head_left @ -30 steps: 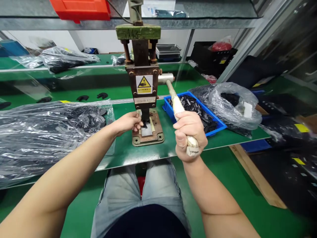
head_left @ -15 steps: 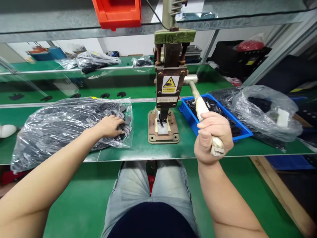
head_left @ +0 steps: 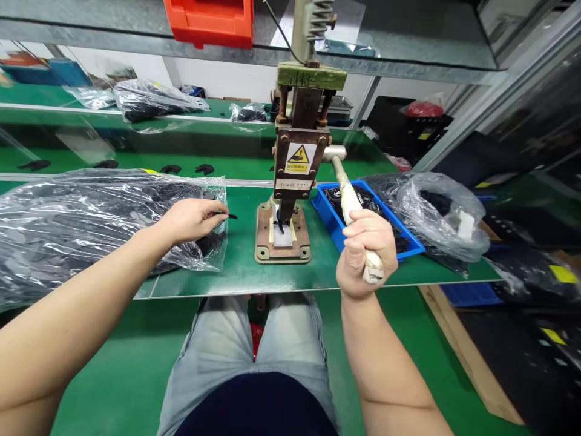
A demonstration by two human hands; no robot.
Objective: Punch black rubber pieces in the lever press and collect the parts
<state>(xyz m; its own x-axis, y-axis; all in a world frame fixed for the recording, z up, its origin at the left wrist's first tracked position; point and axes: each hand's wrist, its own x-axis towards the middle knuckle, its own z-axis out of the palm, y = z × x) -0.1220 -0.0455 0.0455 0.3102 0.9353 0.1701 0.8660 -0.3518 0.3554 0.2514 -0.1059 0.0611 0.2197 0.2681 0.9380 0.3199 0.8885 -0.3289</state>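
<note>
My left hand pinches a small dark curved piece just above the mouth of a clear plastic bag filled with such pieces. My right hand is wrapped round the lever handle of a hand press. Under the press's ram, a black curved piece stands over a light metal plate on the base. Whether that piece is part of the tooling I cannot tell.
A blue tray of small dark parts stands right of the press, beside another plastic bag. Several black curved pieces lie behind the left bag. An orange bin hangs over the back.
My left hand has lifted off the pieces in the bag and now pinches one of them. My right hand keeps its grip on the lever. The whole view has shifted.
</note>
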